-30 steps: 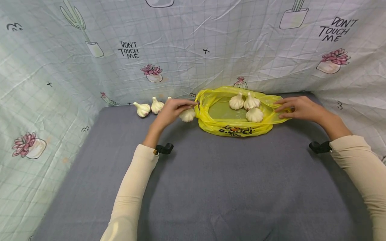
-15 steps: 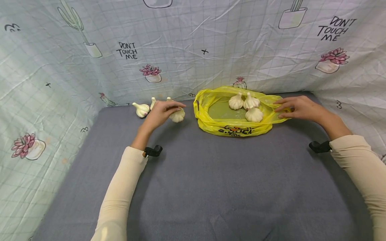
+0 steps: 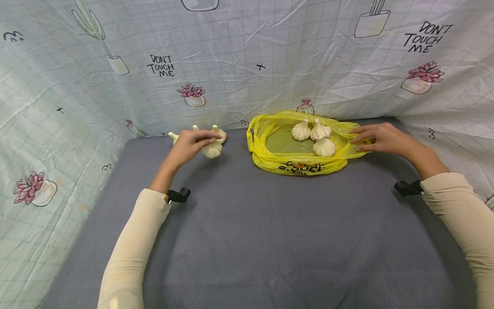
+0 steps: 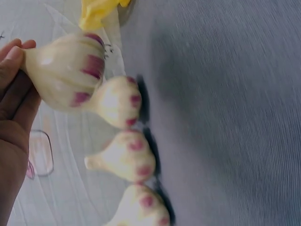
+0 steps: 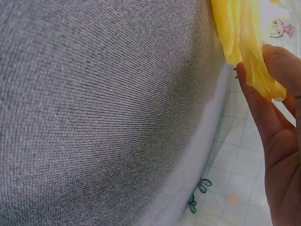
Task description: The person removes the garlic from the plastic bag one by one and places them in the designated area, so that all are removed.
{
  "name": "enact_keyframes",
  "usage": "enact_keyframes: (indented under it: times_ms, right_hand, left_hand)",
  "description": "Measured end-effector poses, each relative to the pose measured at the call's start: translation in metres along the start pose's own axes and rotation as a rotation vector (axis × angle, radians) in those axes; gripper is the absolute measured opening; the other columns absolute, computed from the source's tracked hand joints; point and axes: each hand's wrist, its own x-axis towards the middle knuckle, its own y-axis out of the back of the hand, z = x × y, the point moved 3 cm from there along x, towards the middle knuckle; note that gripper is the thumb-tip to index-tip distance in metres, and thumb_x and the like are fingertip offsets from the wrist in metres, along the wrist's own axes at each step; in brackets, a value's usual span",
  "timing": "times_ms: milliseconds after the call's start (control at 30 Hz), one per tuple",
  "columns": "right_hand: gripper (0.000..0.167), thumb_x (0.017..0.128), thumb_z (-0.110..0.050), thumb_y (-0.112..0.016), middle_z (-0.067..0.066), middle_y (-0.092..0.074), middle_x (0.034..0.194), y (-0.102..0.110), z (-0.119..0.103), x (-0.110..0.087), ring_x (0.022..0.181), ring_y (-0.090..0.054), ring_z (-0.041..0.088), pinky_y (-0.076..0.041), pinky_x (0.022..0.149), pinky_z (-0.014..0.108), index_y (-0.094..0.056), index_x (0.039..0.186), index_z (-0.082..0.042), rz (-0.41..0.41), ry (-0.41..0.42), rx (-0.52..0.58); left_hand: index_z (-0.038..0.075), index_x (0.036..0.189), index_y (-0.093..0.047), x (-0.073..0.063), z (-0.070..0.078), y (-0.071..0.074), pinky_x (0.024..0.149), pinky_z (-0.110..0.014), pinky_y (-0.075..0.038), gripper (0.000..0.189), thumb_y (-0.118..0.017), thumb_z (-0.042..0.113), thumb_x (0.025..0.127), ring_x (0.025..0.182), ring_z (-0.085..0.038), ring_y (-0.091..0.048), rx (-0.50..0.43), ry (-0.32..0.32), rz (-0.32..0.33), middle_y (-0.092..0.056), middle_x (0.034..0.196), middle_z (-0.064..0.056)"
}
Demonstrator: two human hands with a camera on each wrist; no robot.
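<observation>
My left hand (image 3: 188, 146) pinches a garlic bulb (image 4: 66, 70) by its stem, and the bulb hangs above the table with its root end outward. In the left wrist view three more garlic bulbs (image 4: 124, 155) lie in a row, purple blotches at their bases; my hand partly covers them from the head. At the right end of an open yellow plastic bag (image 3: 299, 165), my right hand (image 3: 386, 138) pinches its edge (image 5: 256, 56) between thumb and fingers. Three garlic bulbs (image 3: 324, 147) sit inside the bag, grouped toward its right side.
A grey cloth covers the table (image 3: 270, 231). Right behind it rises a pale curtain (image 3: 239, 77) printed with potted plants and lettering, which also closes off the left side. Each wrist wears a small black camera mount (image 3: 179, 195).
My left hand has moved left, away from the bag, carrying the garlic bulb toward the row of bulbs. My right hand stays at the bag's edge.
</observation>
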Motion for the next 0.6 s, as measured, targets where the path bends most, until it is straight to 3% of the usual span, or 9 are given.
enact_keyframes:
  times_ms: [167,333,500,600]
  right_hand:
    - [0.026,0.077,-0.009,-0.087,0.017,-0.071,0.121,0.000,0.000,0.000,0.065,-0.052,-0.003,-0.042,0.055,0.023,-0.082,0.102,-0.009,0.007,0.022,0.001]
    - [0.026,0.078,-0.008,-0.087,0.016,-0.071,0.122,0.001,0.001,0.000,0.068,-0.053,-0.003,-0.044,0.057,0.023,-0.082,0.103,-0.009,-0.002,0.016,0.002]
    - [0.025,0.079,-0.009,-0.086,0.016,-0.070,0.124,0.001,0.001,0.001,0.069,-0.055,-0.001,-0.045,0.058,0.023,-0.082,0.104,-0.010,-0.015,0.001,0.002]
    - [0.025,0.079,-0.009,-0.086,0.016,-0.070,0.124,0.001,0.001,0.001,0.070,-0.056,-0.001,-0.046,0.058,0.023,-0.082,0.104,-0.010,-0.018,0.001,0.002]
  left_hand:
    - [0.012,0.117,-0.078,-0.006,-0.011,0.013,0.070,-0.019,-0.047,0.021,-0.067,0.011,0.100,0.100,-0.013,-0.067,-0.085,0.064,-0.024,-0.075,0.115,-0.008]
    - [0.008,0.119,-0.076,-0.012,-0.016,0.026,0.063,-0.020,-0.044,0.022,-0.064,0.008,0.101,0.083,-0.015,-0.061,-0.107,0.117,-0.053,-0.073,0.120,-0.011]
    - [0.000,0.120,-0.074,-0.015,-0.003,0.038,0.073,-0.020,-0.051,0.023,-0.062,0.004,0.102,0.095,-0.014,-0.067,-0.069,0.150,-0.099,-0.072,0.120,-0.018]
    - [-0.001,0.119,-0.075,-0.018,0.001,0.043,0.078,-0.023,-0.054,0.022,-0.062,0.002,0.101,0.105,-0.023,-0.069,-0.042,0.162,-0.118,-0.073,0.118,-0.020]
